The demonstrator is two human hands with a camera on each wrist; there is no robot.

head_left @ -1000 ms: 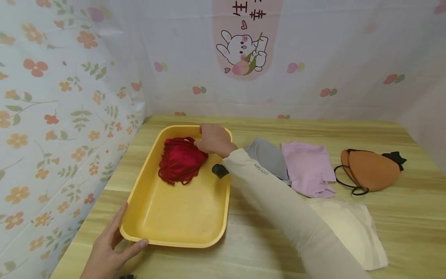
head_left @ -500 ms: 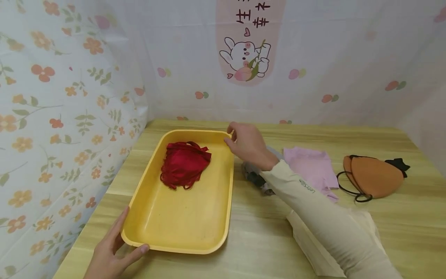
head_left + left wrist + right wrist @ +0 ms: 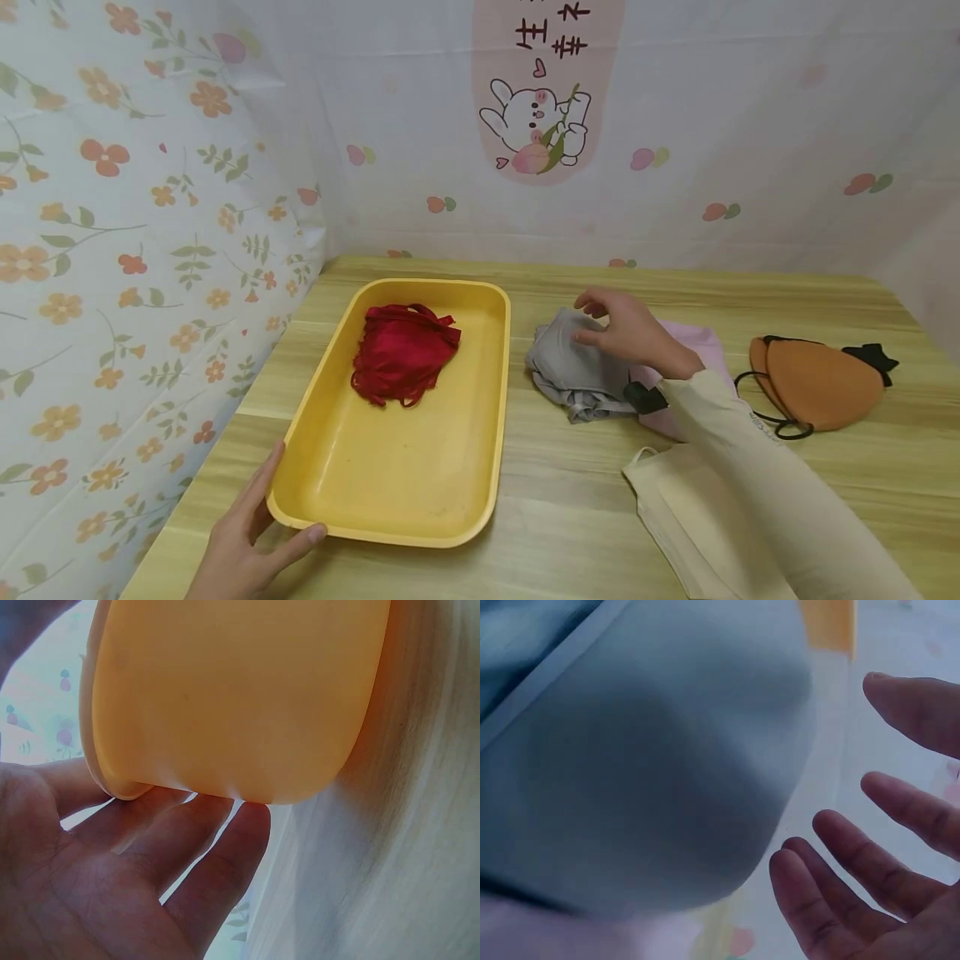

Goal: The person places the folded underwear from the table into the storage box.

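My left hand rests against the near left corner of a yellow plastic tub, its thumb at the front rim. In the left wrist view, its nearly straight fingers touch the tub's outer wall. A crumpled red bra with thin straps lies inside, toward the back. My right hand hovers over a folded grey bra, fingers spread and holding nothing. In the right wrist view, the grey bra's smooth cup is beside the fingertips.
Right of the grey bra lies a pink cloth garment, partly hidden by the right arm. An orange bra with black straps lies farther right. A cream garment is partly under the sleeve. Patterned curtains bound the wooden table.
My right hand has left the red bra in the tub and moved right, over the grey bra. My left hand has stayed at the tub's corner.
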